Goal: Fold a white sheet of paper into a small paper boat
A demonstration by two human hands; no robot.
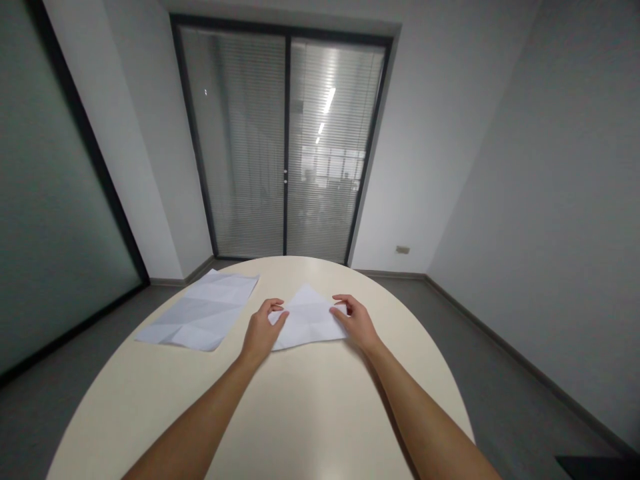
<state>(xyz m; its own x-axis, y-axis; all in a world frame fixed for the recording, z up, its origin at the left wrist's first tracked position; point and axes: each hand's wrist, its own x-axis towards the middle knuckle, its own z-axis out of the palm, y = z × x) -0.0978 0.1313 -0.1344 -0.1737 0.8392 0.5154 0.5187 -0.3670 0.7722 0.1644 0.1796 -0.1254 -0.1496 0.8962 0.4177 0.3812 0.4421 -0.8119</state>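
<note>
Folded paper [306,321] lies flat on the smooth, round, cream bench [300,413]. It is white and thin, with a pointy top and soft crease lines. I see it right between my two hands. My left hand [261,332] touches its left edge with bent fingers, and my right hand [354,321] touches its right edge the same way. I cannot tell if they pinch it. Another creased white sheet [203,310] lies flat further left.

left hand [261,333]: bare, pretty slim, plain fingers
left forearm [200,420]: bare right down to the frame edge, uncovered
right hand [356,323]: bare too, same plain look
right forearm [420,413]: bare the whole visible length
</note>
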